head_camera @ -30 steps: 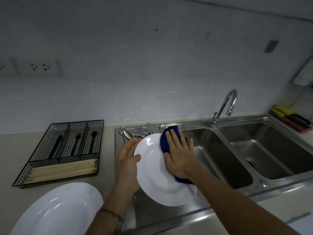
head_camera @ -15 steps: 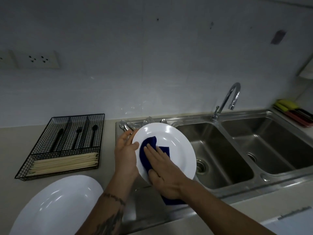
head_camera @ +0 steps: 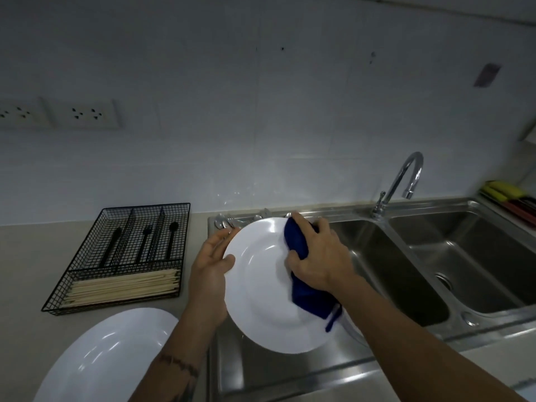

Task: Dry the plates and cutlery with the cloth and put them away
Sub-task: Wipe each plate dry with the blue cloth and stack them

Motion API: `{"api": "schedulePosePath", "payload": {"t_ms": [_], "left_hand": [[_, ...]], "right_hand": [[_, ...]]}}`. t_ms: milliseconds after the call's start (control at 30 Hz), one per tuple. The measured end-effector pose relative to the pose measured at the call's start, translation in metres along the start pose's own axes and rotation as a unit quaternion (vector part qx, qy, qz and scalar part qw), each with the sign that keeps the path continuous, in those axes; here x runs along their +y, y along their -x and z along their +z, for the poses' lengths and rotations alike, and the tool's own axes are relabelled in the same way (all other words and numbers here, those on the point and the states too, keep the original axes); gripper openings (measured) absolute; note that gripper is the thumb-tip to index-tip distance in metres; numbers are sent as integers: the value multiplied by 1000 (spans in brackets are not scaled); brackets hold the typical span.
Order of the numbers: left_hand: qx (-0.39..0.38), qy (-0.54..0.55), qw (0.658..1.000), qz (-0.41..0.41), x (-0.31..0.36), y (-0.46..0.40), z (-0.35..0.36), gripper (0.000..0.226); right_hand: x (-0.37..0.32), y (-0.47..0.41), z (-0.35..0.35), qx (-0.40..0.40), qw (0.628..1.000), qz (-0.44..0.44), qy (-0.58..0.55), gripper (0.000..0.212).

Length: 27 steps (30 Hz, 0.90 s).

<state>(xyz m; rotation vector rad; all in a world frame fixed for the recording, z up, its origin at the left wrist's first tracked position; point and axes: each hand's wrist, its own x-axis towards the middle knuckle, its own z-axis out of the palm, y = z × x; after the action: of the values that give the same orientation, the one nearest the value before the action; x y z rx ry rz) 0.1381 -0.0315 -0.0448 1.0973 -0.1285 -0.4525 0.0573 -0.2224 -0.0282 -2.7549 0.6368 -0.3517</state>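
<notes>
A white plate (head_camera: 261, 291) is held tilted over the steel drainboard. My left hand (head_camera: 210, 268) grips its left rim, thumb on the face and fingers behind. My right hand (head_camera: 319, 256) clutches a dark blue cloth (head_camera: 301, 274) against the plate's upper right part; the cloth's lower end hangs over the right rim. A second white plate (head_camera: 104, 358) lies on the counter at the lower left. Several pieces of metal cutlery (head_camera: 226, 220) lie at the back of the drainboard, partly hidden behind the held plate.
A black wire cutlery tray (head_camera: 87, 256) on the left counter holds black utensils and a bundle of chopsticks (head_camera: 124, 287). A double steel sink (head_camera: 406, 256) with a tap (head_camera: 406, 178) fills the right. Coloured items (head_camera: 504, 192) lie at the far right.
My right hand has swept the cloth from the plate's lower left middle up to its upper right edge. The left hand keeps its grip on the left rim.
</notes>
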Motion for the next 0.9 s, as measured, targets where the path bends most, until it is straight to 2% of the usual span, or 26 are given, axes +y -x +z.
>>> {"api": "schedulePosePath", "payload": {"t_ms": [167,267,333,400,467,533,600,667,733,800,900], "left_hand": [[-144,-136,980,6,15,-12,-6,47],[-178,-168,969,-18,17,-18,2,49],[-188,-138,972,-35,11,-19,6,52],[-178,-101,978,-42,4,-18,10,53],[-136,-76,987,-28,-2,-19,11,54],[-74,-31,997,-8,-4,-22,9,53],[-17,13,1000,0,-3,-23,10,51],[19,18,1000,-1,-2,-20,15,49],[29,34,999,-7,-3,-17,25,46],[27,51,998,-20,-8,-15,34,42],[15,78,996,-46,-17,-14,42,37]], "right_hand": [[6,-1,-17,3,997,-77,-20,77],[2,2,-23,1,991,-134,-6,76],[2,5,-25,-2,990,-144,-3,75],[6,10,-23,5,991,-134,6,75],[14,15,-17,29,991,-105,72,75],[21,25,-11,47,988,-38,141,74],[26,38,-4,35,989,28,143,73],[24,51,6,5,993,53,108,75],[11,61,12,-28,997,41,57,77],[-10,69,16,-76,995,36,-50,69],[-41,76,15,-133,969,12,-209,67]]}}
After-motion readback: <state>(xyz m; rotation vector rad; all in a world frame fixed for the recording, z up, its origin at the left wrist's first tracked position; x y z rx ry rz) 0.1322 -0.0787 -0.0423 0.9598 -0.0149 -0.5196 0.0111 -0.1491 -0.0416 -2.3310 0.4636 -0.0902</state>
